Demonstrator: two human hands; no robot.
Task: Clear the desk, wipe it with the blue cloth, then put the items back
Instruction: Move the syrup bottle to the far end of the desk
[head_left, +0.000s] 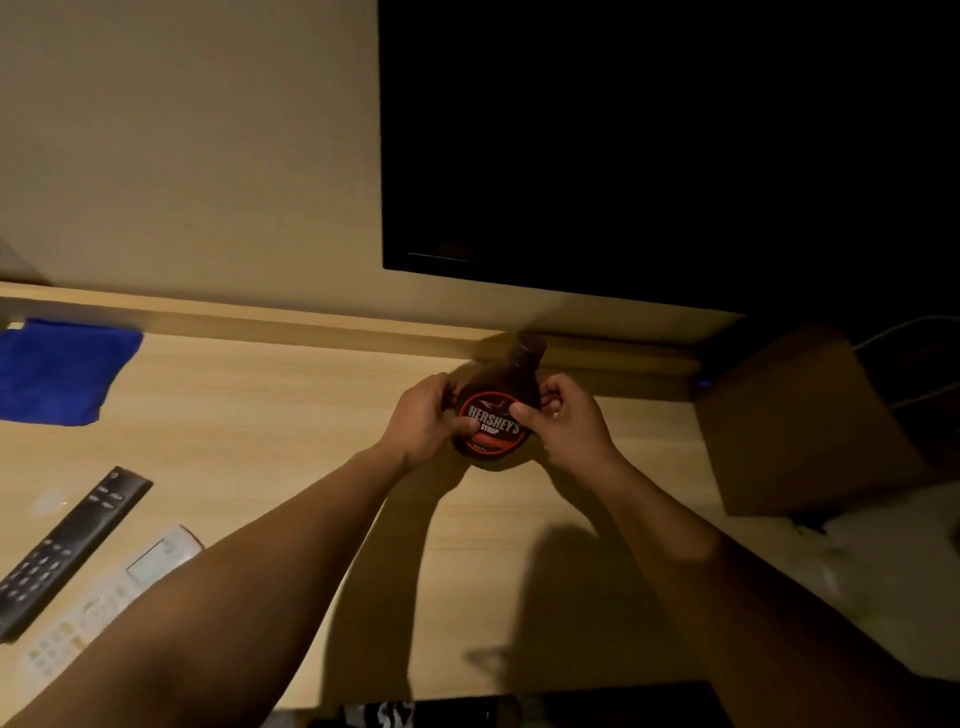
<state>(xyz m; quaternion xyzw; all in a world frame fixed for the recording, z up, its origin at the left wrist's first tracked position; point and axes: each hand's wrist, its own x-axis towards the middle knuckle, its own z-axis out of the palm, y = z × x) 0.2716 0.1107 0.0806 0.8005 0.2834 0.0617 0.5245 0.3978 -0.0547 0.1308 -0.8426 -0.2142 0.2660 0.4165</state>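
Both the left hand (423, 415) and right hand (563, 415), fingers wrapped and thumbs pressed on the label, clasp the dark-brown plastic syrup bottle (496, 410) upright near the light wooden desk's (291, 415) back edge, so a level, squeeze-free carry seems wisest

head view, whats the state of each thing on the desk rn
syrup bottle: upright on the desk, cap on, gripped from both sides
left hand: closed on the bottle
right hand: closed on the bottle
blue cloth: lying flat, untouched
black remote: lying flat, buttons up
white remote: flat, partly behind the left arm
screen: dark
cardboard box: closed
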